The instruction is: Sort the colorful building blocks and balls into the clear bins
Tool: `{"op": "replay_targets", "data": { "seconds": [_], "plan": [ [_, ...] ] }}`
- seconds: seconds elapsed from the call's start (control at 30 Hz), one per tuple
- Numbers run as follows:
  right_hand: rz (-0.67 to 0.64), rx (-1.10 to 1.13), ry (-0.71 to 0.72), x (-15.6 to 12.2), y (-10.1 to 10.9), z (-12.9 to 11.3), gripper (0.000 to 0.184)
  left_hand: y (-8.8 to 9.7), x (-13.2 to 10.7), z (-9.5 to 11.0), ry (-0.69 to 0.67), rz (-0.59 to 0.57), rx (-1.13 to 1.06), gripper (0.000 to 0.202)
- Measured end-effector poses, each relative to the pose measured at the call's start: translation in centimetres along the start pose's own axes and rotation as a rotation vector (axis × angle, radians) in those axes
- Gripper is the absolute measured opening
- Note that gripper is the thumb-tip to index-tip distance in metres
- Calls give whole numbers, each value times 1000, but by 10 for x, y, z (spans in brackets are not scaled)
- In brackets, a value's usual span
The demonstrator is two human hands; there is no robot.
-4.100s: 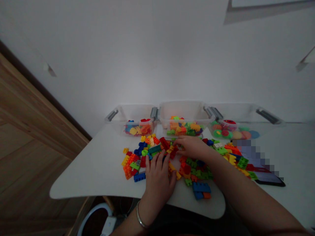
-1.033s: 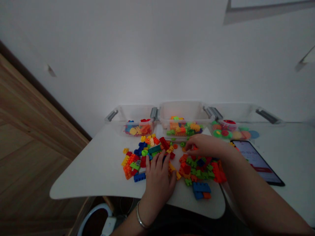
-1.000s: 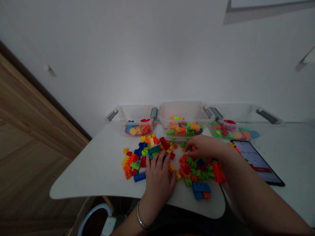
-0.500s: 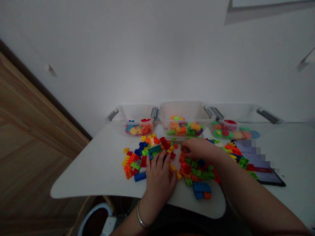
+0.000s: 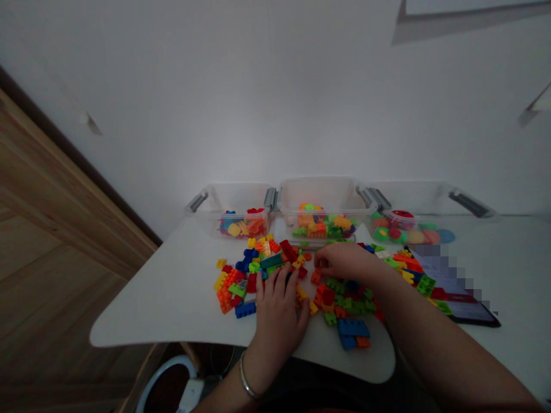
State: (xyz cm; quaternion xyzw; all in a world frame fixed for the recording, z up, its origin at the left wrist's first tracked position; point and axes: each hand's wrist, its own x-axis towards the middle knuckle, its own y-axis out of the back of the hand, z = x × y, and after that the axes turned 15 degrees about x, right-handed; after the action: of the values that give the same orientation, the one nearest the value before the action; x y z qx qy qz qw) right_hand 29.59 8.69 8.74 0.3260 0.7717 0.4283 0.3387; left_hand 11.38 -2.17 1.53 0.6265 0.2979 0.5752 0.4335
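Observation:
My left hand (image 5: 278,304) lies open with fingers spread over a pile of toy building blocks. A yellow-orange block (image 5: 307,299) is beside its thumb, and a blue block (image 5: 245,310) lies to its left. My right hand (image 5: 346,259) reaches across the pile with fingers curled down. Its fingertips close on a small orange block (image 5: 316,277), partly hidden by them. Below that hand sits a cluster of green blocks (image 5: 355,304) with red and orange ones. Nearer the table edge rests a blue block (image 5: 353,328) with an orange one.
Three clear bins stand along the wall: left bin (image 5: 210,198), middle bin (image 5: 322,192) and right bin (image 5: 426,198), each holding coloured pieces. A tablet (image 5: 462,287) lies on the white table (image 5: 142,298) at right, with blocks along its left edge.
My right hand has shifted slightly left, and the small orange block under its fingertips has moved a little left and nearer. My left hand stays in place.

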Motion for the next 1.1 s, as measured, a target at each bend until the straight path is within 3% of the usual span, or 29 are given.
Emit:
{"op": "replay_targets", "data": {
  "seconds": [0.33,0.5,0.63,0.73,0.83,0.97,1.1],
  "plan": [
    [-13,-26,32,-4,-1,-2,34,0,1,0,3,-5,20,47],
    [-22,-53,43,-2,-2,-4,26,-1,0,0,1,3,17,46],
    [63,2,95,-7,8,-4,25,0,0,0,-2,-1,25,47],
    [292,116,230,-18,24,1,28,1,0,0,1,-16,13,47],
    [652,196,305,-28,38,8,30,0,0,0,-2,-11,13,47],
    [1138,228,214,-33,42,18,30,-1,0,-1,-12,5,36,47],
    [1327,252,97,-26,37,30,34,-1,0,-1,-8,0,36,46]
  ]
}}
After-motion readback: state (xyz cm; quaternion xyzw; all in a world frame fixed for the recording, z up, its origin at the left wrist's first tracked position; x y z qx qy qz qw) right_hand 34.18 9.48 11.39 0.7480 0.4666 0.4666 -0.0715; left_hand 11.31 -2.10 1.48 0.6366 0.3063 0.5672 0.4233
